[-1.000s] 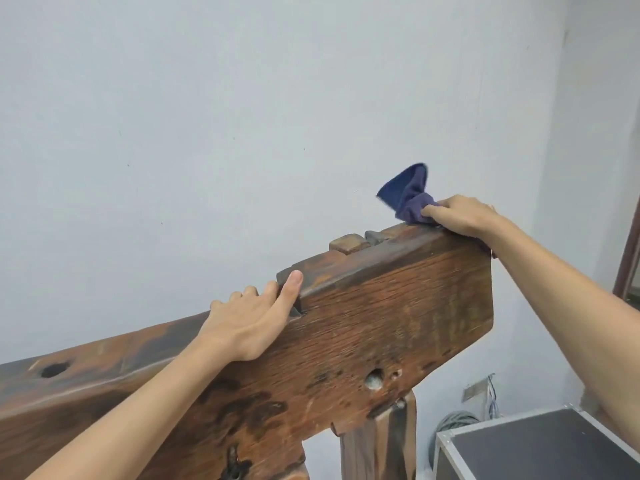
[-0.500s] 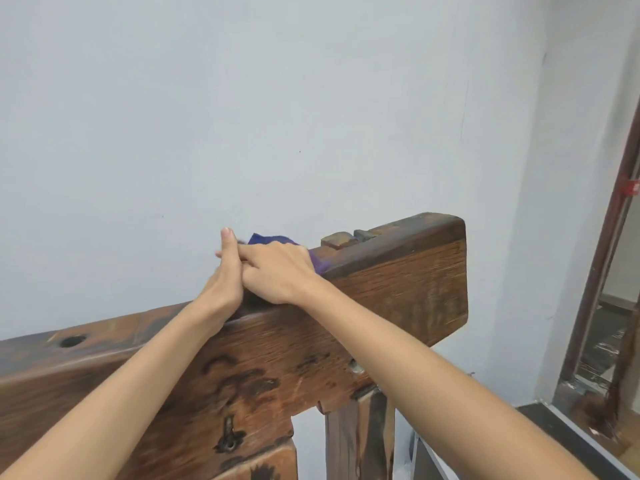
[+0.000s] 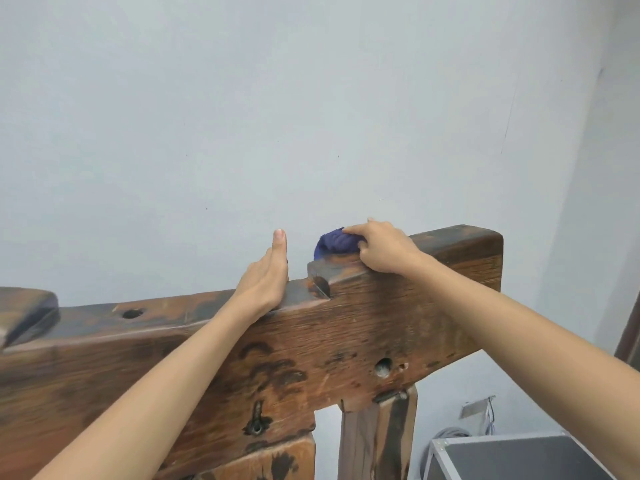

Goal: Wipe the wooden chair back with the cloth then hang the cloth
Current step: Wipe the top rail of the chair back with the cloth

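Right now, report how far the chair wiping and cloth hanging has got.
Done: nothing can be confirmed finished; the wood shows no clear wiped mark. In hand: the right hand presses the bunched blue cloth on the raised top edge of the chair back, while the left hand braces the lower edge. Left: finishing the wipe, then hanging the cloth.
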`<state>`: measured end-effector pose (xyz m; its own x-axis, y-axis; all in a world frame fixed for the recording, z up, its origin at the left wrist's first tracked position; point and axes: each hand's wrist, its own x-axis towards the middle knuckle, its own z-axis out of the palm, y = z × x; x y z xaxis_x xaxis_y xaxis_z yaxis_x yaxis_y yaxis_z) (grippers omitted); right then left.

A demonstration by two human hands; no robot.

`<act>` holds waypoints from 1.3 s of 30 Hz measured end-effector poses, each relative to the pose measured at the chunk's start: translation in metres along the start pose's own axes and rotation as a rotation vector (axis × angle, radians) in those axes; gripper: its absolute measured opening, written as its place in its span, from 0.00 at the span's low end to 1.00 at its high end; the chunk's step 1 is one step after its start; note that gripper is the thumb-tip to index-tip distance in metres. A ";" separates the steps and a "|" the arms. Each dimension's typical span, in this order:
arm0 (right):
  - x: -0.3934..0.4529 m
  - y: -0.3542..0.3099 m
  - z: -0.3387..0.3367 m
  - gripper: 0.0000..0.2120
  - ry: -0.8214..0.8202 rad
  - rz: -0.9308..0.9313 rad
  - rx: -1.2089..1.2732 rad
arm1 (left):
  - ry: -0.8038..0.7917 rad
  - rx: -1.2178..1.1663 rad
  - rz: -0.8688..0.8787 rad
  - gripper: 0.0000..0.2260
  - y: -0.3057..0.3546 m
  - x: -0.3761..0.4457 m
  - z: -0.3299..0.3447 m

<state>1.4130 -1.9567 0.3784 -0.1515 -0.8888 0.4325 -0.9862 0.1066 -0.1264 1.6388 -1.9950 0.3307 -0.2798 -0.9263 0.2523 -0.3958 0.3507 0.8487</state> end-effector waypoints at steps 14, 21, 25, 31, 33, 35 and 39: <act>0.026 0.181 -0.095 0.16 -0.138 0.472 -0.077 | -0.094 0.305 0.121 0.45 -0.002 0.013 0.018; 0.045 0.148 -0.094 0.17 -0.324 0.381 -0.251 | -0.091 0.353 0.135 0.47 -0.002 0.014 0.017; 0.022 0.136 -0.077 0.17 -0.247 0.350 0.109 | -0.100 0.385 0.143 0.46 -0.003 0.016 0.018; -0.020 0.086 -0.071 0.08 -0.063 0.038 0.419 | -0.129 0.383 0.152 0.39 -0.001 0.013 0.016; -0.037 0.061 -0.071 0.13 -0.090 -0.090 0.599 | -0.130 0.321 0.182 0.34 0.003 0.007 0.012; -0.050 0.035 -0.069 0.17 -0.062 -0.162 0.709 | -0.100 0.224 0.298 0.31 0.005 -0.003 0.008; -0.070 -0.015 -0.065 0.26 0.002 -0.259 0.890 | -0.163 -0.072 0.542 0.27 0.003 -0.038 0.000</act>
<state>1.4340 -1.8668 0.4079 0.0656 -0.8361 0.5446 -0.5749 -0.4778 -0.6643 1.6484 -1.9591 0.3241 -0.5601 -0.5814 0.5902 -0.0988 0.7542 0.6491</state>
